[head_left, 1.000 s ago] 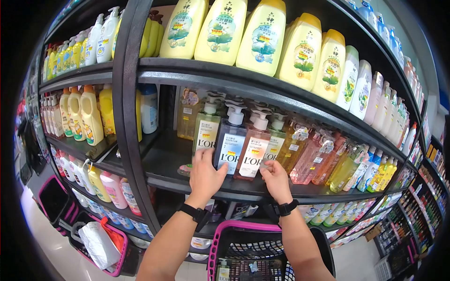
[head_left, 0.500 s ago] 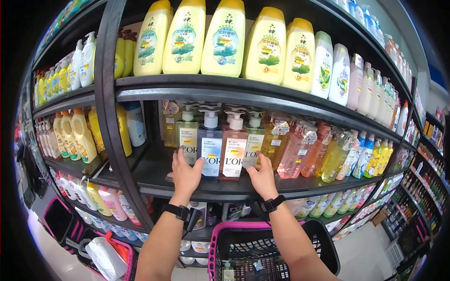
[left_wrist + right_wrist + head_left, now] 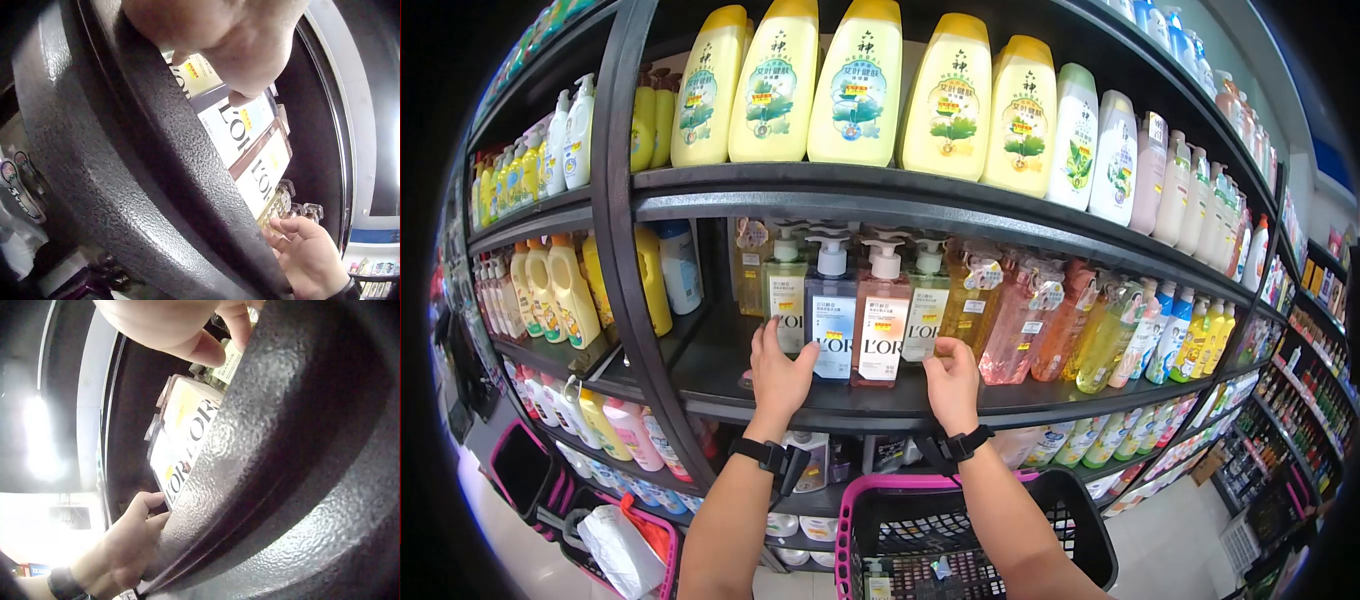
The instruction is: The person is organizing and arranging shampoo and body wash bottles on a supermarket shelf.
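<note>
On the middle shelf [image 3: 710, 385] stands a row of pump bottles: a green one [image 3: 786, 295] at the left, a blue one [image 3: 831, 310], a pink one [image 3: 882, 318] and another green one [image 3: 924, 310] at the right. My left hand [image 3: 782, 378] is at the front of the left green bottle, its thumb beside the blue bottle's lower label. At the other end of the row, my right hand [image 3: 953, 385] has its fingertips close by the right green bottle's lower corner, fingers loosely bent. Both hands overlap the bottles' lower parts.
Yellow shampoo bottles [image 3: 855, 90] line the shelf above. Right of the row stand amber [image 3: 972, 310] and pink clear bottles [image 3: 1018, 325]. Below is a black basket with a pink rim [image 3: 845, 520], a small bottle [image 3: 878, 578] inside. A second basket [image 3: 670, 565] sits at lower left.
The view has shifted, so the shelf and bottles sit further left. Both hands stay at the row's two ends; the bottles keep their order. The right fingers straightened slightly, then bent again.
</note>
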Motion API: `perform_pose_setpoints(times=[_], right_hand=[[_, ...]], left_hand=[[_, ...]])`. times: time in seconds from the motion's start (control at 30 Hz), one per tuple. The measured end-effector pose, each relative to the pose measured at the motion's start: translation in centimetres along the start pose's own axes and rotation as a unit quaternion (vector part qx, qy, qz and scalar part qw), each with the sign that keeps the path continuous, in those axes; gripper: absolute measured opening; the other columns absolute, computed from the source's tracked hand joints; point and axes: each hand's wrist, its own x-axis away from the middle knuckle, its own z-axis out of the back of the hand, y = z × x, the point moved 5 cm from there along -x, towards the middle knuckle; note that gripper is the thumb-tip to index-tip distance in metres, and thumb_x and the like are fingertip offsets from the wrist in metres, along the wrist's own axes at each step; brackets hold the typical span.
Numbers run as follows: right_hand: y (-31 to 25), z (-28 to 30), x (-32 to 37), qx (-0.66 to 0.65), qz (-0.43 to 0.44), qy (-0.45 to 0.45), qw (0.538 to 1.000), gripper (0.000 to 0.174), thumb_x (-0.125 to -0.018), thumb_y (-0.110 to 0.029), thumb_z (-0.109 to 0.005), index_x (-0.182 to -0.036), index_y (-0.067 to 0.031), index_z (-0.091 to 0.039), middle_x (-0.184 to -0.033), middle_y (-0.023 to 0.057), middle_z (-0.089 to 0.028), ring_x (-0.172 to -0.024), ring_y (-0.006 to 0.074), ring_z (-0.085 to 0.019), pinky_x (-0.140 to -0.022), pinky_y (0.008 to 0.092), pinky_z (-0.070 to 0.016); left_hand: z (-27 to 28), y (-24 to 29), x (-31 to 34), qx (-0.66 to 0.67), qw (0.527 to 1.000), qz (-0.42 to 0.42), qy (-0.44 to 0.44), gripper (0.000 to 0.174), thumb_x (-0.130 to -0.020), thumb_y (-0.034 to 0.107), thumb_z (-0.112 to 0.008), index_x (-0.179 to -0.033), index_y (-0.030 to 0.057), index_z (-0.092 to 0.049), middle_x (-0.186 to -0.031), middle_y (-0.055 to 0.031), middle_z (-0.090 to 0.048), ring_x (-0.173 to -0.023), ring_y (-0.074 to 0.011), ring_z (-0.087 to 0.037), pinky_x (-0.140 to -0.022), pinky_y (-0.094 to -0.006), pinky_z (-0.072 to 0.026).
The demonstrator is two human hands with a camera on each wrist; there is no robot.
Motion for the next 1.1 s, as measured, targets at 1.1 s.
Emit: perform_pose_setpoints(times=[1.1], right_hand=[[7.7, -1.1, 18.2, -0.198, 0.033, -0.203, 0.958, 0.004, -0.076, -0.006, -0.063, -0.075, -0.0037, -0.06, -0.07, 0.0066, -0.058, -0.063, 0.0258, -0.059, -0.058, 0.0361, -0.0473]], left_hand=[[1.4, -3.7, -2.0, -0.139, 0.971, -0.082, 0.175, 0.04, -0.087, 0.035, -0.055, -0.105, 0.0021, -0.07, -0.099, -0.0179, -0.07, -0.095, -0.0276, -0.067, -0.088, -0.034, -0.0477]])
